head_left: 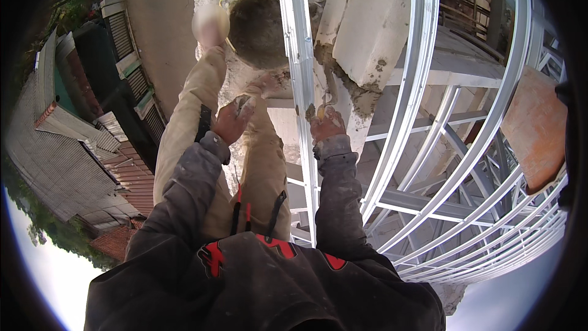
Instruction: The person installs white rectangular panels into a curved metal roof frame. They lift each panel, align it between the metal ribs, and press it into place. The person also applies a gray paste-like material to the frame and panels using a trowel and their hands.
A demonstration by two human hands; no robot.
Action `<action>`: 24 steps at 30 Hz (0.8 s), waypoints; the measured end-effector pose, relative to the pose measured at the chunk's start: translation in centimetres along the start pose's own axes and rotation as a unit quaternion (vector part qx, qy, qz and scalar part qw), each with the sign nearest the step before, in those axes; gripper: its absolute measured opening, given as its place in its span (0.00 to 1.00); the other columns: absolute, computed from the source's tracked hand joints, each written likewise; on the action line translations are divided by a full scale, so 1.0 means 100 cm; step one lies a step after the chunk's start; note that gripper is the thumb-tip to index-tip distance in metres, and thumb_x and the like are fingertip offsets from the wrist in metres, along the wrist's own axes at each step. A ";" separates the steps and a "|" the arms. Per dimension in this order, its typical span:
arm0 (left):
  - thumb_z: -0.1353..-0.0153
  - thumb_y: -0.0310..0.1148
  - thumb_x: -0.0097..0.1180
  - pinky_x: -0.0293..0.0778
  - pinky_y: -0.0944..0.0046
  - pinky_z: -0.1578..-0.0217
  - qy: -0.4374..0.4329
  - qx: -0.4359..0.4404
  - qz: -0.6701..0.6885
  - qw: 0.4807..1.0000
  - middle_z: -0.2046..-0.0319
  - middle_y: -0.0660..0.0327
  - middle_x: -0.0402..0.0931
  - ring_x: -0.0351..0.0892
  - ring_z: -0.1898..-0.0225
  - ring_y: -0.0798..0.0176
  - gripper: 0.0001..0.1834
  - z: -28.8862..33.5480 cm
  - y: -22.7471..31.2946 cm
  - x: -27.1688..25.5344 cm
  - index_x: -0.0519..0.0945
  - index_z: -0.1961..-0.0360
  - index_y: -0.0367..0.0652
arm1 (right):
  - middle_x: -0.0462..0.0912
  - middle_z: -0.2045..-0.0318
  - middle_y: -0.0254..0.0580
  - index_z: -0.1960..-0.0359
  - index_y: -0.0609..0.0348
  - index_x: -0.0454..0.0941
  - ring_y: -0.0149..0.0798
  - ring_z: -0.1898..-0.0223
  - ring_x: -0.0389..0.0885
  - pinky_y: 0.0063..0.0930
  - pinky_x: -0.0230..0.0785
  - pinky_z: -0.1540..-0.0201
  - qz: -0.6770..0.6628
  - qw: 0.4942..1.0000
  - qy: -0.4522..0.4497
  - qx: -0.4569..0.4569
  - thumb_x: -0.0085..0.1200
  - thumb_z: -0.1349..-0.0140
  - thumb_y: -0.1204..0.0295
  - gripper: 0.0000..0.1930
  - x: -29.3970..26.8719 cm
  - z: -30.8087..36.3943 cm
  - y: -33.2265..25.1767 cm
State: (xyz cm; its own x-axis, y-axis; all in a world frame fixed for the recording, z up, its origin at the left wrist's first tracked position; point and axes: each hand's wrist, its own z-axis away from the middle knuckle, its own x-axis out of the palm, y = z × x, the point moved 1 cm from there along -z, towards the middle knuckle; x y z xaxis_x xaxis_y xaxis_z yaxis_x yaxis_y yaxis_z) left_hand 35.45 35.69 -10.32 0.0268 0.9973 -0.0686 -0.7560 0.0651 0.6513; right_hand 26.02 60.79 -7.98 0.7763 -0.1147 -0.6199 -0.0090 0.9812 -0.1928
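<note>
My right hand (pixel 327 125), smeared with mortar, is closed around the yellowish handle of a trowel (pixel 322 110). The trowel's thin metal neck points away from me, toward mortar on a concrete ledge (pixel 358 95); its blade is hard to make out. Close to the left of that hand runs a silvery metal channel (pixel 297 43). My left hand (pixel 234 119) is curled in front of my right leg, its fingers whitened. What it holds, if anything, cannot be made out. Beyond it, a dark round bucket (pixel 257 29) with a yellow handle stands between my feet and the channel.
Curved-looking metal roof framing (pixel 422 67) fills the right side, with openings beneath. An orange-brown tile (pixel 534 129) lies at far right. A pale concrete block (pixel 373 21) sits ahead. On the left the wall edge drops toward a paved lane (pixel 153 24) and lower roofs (pixel 61 153).
</note>
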 end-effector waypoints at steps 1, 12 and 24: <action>0.32 0.34 0.46 0.72 0.69 0.63 0.001 0.008 0.006 1.000 0.63 0.62 0.77 0.75 0.63 0.71 0.14 -0.001 -0.003 0.000 0.73 0.53 0.35 | 0.78 0.61 0.54 0.54 0.60 0.72 0.58 0.57 0.75 0.45 0.69 0.52 -0.002 1.000 -0.011 -0.015 0.49 0.46 0.62 0.20 0.005 -0.004 0.011; 0.33 0.32 0.47 0.71 0.68 0.62 0.009 0.020 -0.014 1.000 0.64 0.61 0.76 0.72 0.63 0.72 0.13 -0.010 -0.002 -0.005 0.74 0.55 0.32 | 0.76 0.65 0.59 0.53 0.71 0.69 0.58 0.60 0.75 0.49 0.67 0.56 -0.410 0.874 -0.003 0.261 0.48 0.41 0.65 0.21 -0.090 0.108 -0.044; 0.33 0.42 0.47 0.72 0.67 0.64 0.083 -0.026 -0.018 0.996 0.66 0.61 0.77 0.76 0.63 0.66 0.19 -0.012 0.021 -0.015 0.74 0.54 0.34 | 0.73 0.58 0.64 0.52 0.71 0.67 0.59 0.59 0.76 0.44 0.71 0.61 -0.235 0.967 0.099 0.012 0.53 0.42 0.70 0.19 -0.038 0.162 -0.108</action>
State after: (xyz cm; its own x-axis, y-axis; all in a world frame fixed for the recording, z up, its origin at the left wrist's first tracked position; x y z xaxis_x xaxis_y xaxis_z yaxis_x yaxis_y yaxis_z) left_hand 33.06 34.25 -9.76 -0.0514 0.9746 -0.2179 -0.7899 0.0938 0.6060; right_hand 33.35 53.10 8.78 0.5551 -0.5743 -0.6017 0.3317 0.8162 -0.4730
